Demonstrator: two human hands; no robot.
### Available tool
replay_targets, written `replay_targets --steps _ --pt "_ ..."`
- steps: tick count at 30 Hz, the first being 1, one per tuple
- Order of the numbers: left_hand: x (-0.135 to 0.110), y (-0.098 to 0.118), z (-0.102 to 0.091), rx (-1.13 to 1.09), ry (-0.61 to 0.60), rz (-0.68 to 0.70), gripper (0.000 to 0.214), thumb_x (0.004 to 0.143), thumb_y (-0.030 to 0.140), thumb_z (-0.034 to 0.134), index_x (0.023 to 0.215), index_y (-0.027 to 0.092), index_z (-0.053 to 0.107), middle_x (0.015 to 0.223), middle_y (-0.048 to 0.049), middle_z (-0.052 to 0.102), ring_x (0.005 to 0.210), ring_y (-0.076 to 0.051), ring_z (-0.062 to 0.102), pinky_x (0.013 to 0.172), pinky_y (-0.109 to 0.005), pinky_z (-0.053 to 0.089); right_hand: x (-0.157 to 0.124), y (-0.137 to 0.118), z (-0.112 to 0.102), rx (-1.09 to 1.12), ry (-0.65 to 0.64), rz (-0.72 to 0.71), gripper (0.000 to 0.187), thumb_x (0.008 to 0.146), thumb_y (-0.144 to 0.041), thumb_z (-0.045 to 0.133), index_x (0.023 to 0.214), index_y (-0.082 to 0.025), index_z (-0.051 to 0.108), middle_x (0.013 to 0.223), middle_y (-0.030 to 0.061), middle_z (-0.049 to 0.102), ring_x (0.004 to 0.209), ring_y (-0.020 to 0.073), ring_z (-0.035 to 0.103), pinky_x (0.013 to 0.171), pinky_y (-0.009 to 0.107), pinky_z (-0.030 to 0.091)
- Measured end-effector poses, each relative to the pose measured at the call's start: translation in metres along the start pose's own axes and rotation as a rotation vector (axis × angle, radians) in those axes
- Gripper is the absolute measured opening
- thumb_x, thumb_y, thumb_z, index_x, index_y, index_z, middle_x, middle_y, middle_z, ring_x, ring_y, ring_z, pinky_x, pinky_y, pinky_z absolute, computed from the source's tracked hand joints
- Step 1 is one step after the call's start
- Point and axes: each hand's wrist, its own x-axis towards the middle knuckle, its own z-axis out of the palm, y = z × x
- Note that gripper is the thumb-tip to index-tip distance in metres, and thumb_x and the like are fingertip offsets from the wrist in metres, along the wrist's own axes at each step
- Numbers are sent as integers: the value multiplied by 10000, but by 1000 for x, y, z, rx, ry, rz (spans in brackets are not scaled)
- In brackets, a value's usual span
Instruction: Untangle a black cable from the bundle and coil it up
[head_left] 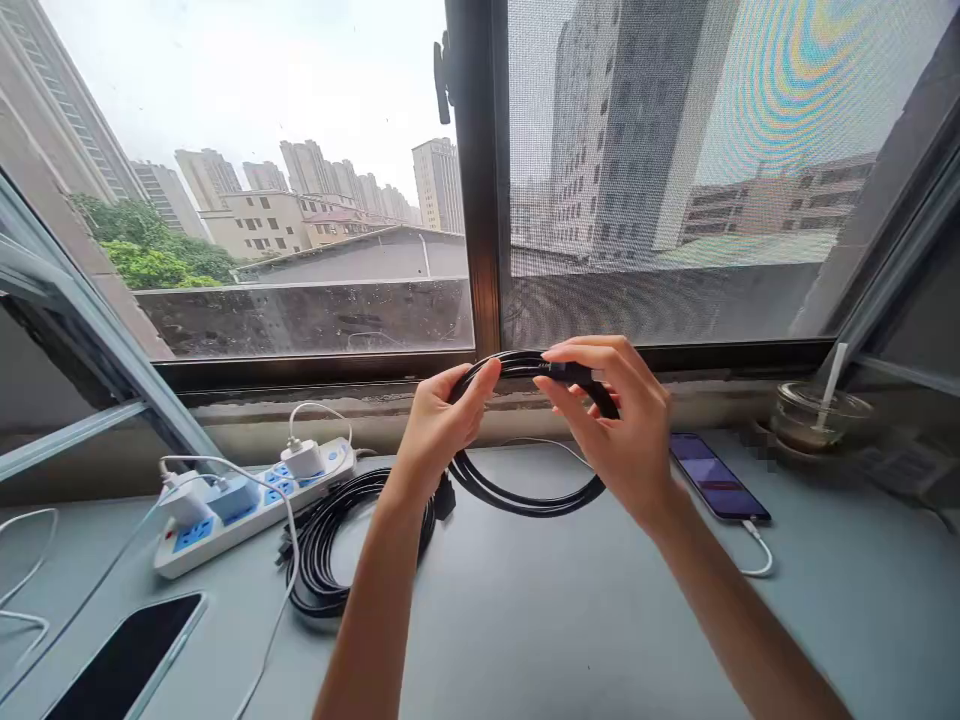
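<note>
A coil of black cable [540,505] hangs above the desk [525,620], the left hand [454,410] clamped on its upper loop, the right hand [622,410] pinching its connector [568,373]. A second black coil [319,565] lies beside the power strip [251,521], which holds several plugs [301,459]; at far right a clear cup [796,415] holds a white straw [831,387], its other contents unclear.

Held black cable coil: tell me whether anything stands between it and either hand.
Nothing visible does: the left hand grips the held coil directly, and the right hand pinches its black connector. The other coil lies on the table, left of the held one, in neither grip.
</note>
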Motion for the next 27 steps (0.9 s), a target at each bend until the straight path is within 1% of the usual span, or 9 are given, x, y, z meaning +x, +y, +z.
replay_targets --steps 4,7,9,11,14,16,20,23,27 --pt "-1 -3 -5 170 -186 -85 451 829 577 467 627 183 386 437 73 383 391 -72 495 411 -167 381 4 26 1 -91 -57 48 142 857 -362 573 920 -246 626 921 3 654 642 97 599 555 207 483" --pt "3 -12 -9 249 -308 -154 325 810 495 541 780 178 475 558 36 548 527 -114 594 497 -197 467 6 57 2 -118 -90 165 217 849 -406 566 949 -221 620 921 23 659 630 114 605 597 236 481" --pt "9 -25 -8 277 -301 -193 247 802 387 563 919 180 496 660 19 601 569 -124 605 507 -217 493 4 77 3 -160 -134 301 252 839 -421 564 970 -213 619 936 29 652 507 86 567 566 249 474" --pt "17 -45 -6 351 -249 -281 211 817 263 487 1011 182 481 656 25 585 560 -131 604 488 -230 501 0 92 4 -191 -289 453 272 810 -405 591 1015 -228 609 940 21 647 448 68 549 519 241 461" --pt "27 -79 -2 649 -216 -451 293 773 139 413 1061 166 461 674 7 601 513 -132 596 450 -230 481 -12 109 11 -194 -612 665 318 773 -274 611 1086 -226 577 874 12 660 502 88 598 455 196 432" --pt "31 -98 -2 804 -247 -540 275 771 140 405 1032 151 492 696 -17 637 462 -125 581 460 -241 476 -22 118 19 -201 -762 744 240 741 -187 613 980 -172 609 739 14 657 523 104 610 437 176 412" --pt "31 -119 -7 894 -350 -674 119 724 139 501 816 120 574 584 -45 656 399 -144 565 500 -269 466 -47 132 38 -241 -970 853 62 685 -123 656 705 -121 598 517 12 594 463 126 584 416 189 404" --pt "29 -124 -11 958 -351 -704 102 702 125 527 781 119 591 613 -70 681 460 -159 595 537 -271 454 -61 136 49 -298 -1073 914 118 707 -153 685 768 -97 603 576 17 614 451 116 568 419 209 430" --pt "29 -127 -11 1018 -292 -668 129 702 192 562 800 125 615 719 -114 703 647 -203 645 581 -270 436 -66 136 55 -382 -1157 921 186 840 -251 613 963 -112 597 825 18 635 623 85 594 546 222 508"
